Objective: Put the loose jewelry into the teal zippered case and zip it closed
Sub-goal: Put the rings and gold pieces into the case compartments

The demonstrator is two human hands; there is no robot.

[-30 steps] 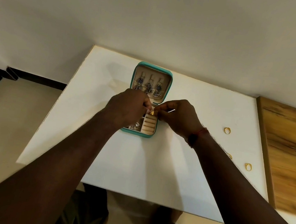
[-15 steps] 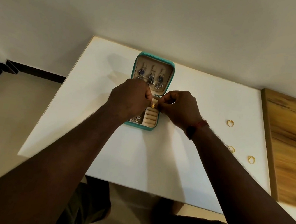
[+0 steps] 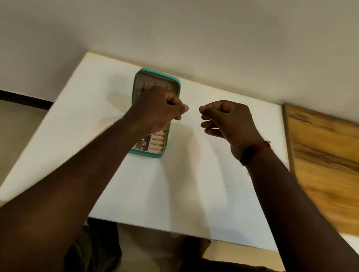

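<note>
The left hand [image 3: 159, 110] and the right hand [image 3: 226, 121] hover with fingers curled and nothing visible in either. The open teal jewelry case [image 3: 146, 153] lies near the bench's [image 3: 166, 191] far edge, partly under the left hand. If that wrist drops, it could jolt the case and spill the seated pieces. The right forearm hides part of the bench and could sweep anything lying there off the right edge.

Teal case [image 3: 159, 73] open on table [image 3: 190, 183]; left hand [image 3: 154, 109], right hand [image 3: 228, 119] curled.

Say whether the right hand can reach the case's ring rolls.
Probably yes: the ring rolls lie uncovered, near right in the case, nothing between them and the right hand; the left hand covers only the middle.
</note>
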